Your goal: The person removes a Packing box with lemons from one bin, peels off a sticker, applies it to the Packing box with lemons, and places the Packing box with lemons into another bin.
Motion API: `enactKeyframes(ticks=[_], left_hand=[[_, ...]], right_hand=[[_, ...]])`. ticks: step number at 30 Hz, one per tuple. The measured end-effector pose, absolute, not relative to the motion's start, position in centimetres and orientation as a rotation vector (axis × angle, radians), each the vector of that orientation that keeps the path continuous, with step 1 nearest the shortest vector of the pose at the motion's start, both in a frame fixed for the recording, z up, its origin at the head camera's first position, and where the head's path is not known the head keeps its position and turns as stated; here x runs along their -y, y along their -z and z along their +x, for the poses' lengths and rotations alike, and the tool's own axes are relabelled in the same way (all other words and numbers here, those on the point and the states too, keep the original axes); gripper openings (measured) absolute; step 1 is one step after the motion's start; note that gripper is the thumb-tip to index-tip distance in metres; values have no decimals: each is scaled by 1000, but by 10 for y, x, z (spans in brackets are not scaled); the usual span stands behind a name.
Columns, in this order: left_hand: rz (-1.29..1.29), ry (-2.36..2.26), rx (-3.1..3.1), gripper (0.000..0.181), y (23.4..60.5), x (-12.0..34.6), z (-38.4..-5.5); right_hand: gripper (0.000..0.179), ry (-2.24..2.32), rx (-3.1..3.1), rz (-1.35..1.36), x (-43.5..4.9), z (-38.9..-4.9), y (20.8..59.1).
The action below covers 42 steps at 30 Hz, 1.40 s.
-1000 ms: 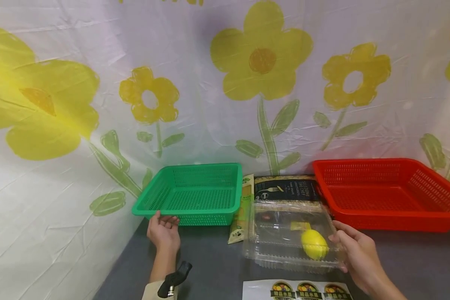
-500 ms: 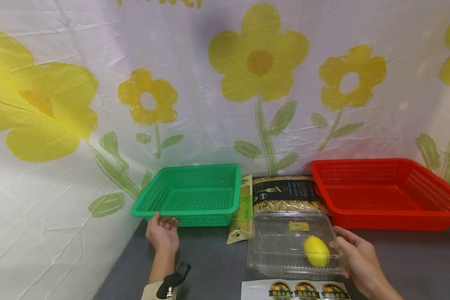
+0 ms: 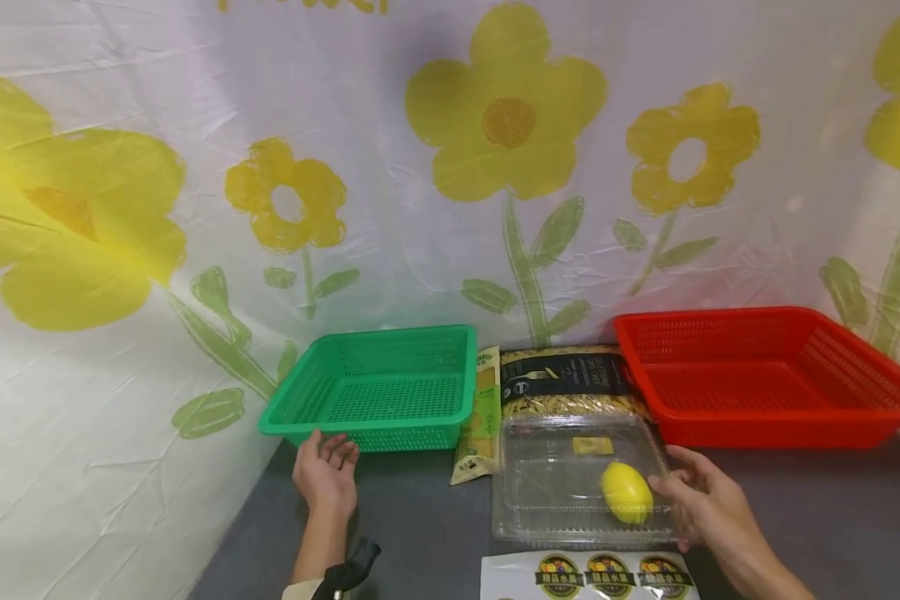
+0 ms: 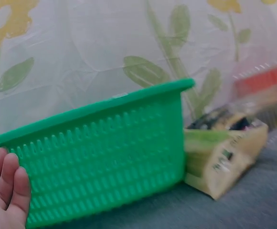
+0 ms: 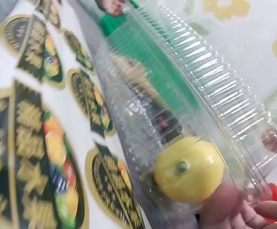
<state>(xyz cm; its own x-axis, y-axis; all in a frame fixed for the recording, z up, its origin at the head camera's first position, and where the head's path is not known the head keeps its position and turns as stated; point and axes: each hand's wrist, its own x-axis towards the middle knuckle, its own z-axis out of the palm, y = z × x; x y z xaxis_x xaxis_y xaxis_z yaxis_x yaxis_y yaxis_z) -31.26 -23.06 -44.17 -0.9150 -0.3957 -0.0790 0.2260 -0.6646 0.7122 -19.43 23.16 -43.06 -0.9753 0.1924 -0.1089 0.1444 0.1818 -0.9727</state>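
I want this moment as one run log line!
left hand: by green basket | right hand: holds box | lemon: inside box | stickers: in front of box

The clear plastic box has come slightly toward the person, baring more of the bag of pasta behind it. The right hand, gripping its side, came along. A small gap now shows between the lemon and the yellow label.
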Motion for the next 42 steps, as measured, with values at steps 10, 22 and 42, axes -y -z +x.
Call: enactKeyframes(ticks=[10, 22, 42], left_hand=[[272, 2188, 1748, 18, 451, 210, -289], [-370, 1602, 2614, 5, 408, 166, -239], [-937, 1057, 3277, 14, 426, 110, -205]], right_hand=[[74, -1169, 2607, -322, -236, -174, 419], [32, -1232, 2372, 13, -208, -151, 407], [12, -1406, 2440, 1166, -176, -164, 443]])
